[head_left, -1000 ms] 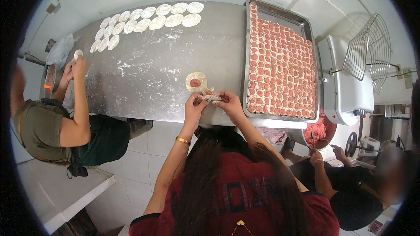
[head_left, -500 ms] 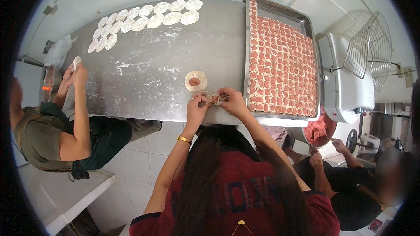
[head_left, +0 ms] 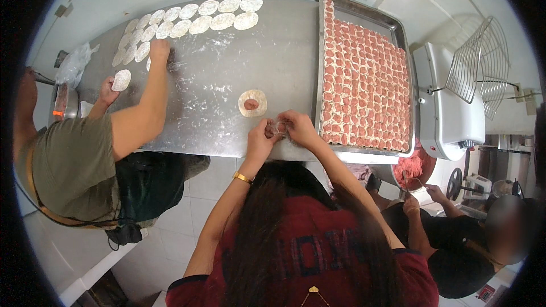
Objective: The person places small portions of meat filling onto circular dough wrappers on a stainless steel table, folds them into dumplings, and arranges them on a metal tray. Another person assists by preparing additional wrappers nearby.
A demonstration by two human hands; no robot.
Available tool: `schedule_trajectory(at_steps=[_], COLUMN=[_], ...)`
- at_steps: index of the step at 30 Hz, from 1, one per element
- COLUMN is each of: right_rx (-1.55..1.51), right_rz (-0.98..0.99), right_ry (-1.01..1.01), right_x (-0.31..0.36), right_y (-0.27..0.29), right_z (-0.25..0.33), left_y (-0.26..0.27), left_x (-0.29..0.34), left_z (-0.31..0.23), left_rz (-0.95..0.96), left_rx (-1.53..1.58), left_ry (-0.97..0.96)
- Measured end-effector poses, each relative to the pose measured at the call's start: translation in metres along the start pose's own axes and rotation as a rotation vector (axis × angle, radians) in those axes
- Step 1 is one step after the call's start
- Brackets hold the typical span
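Close to the near edge of the steel table [head_left: 210,102], my left hand [head_left: 262,138] and my right hand [head_left: 300,128] meet around one small dumpling [head_left: 278,128]. Fingers of both hands are closed on it, and pink filling shows between pleats of pale dough. Just beyond my left hand lies a round dough wrapper [head_left: 252,95] with a lump of pink meat filling [head_left: 251,104] on it. To the right of my right hand, a large metal tray [head_left: 405,28] carries rows of open-topped dumplings [head_left: 364,85], packed tightly together.
Floured wrappers [head_left: 200,24] lie in rows along the table's far left. A co-worker at left holds a wrapper [head_left: 121,80] and reaches over the table with the other hand [head_left: 160,50]. At right, another person works at a bowl of pink filling [head_left: 410,167], near a white machine [head_left: 443,102].
My hands have drawn closer together around the dumpling, which looks more gathered. The co-worker at left has leaned in, one hand stretched to the wrapper rows, the other lowered with a wrapper.
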State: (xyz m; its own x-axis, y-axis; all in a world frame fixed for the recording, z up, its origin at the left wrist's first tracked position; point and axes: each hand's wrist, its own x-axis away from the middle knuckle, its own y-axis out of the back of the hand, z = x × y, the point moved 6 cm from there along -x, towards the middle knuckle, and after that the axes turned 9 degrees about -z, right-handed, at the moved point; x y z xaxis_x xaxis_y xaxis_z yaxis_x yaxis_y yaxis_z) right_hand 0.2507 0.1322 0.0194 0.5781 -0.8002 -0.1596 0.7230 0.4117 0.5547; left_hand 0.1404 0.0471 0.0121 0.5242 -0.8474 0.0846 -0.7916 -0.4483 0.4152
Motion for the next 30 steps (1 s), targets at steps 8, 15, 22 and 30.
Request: schedule_trajectory(at_steps=[8,15,22,30], right_rx=[0.086,0.028,0.031,0.159], right_rz=[0.035,-0.014,-0.060,-0.102], right_ry=[-0.069,0.014,-0.062,0.012], right_x=[0.009,0.011,0.020,0.024], right_y=[-0.004,-0.004,-0.005,0.001], right_z=[0.002,0.013,0.012,0.015], left_y=[0.001,0.006,0.006,0.011], left_x=[-0.005,-0.001,-0.001,0.001], left_z=[0.001,-0.003,-0.007,-0.006], left_rz=[0.082,0.059,0.084,0.058], left_rx=[-0.125,-0.338,-0.149,-0.083], left_ry=[-0.131,-0.104,-0.135,-0.085])
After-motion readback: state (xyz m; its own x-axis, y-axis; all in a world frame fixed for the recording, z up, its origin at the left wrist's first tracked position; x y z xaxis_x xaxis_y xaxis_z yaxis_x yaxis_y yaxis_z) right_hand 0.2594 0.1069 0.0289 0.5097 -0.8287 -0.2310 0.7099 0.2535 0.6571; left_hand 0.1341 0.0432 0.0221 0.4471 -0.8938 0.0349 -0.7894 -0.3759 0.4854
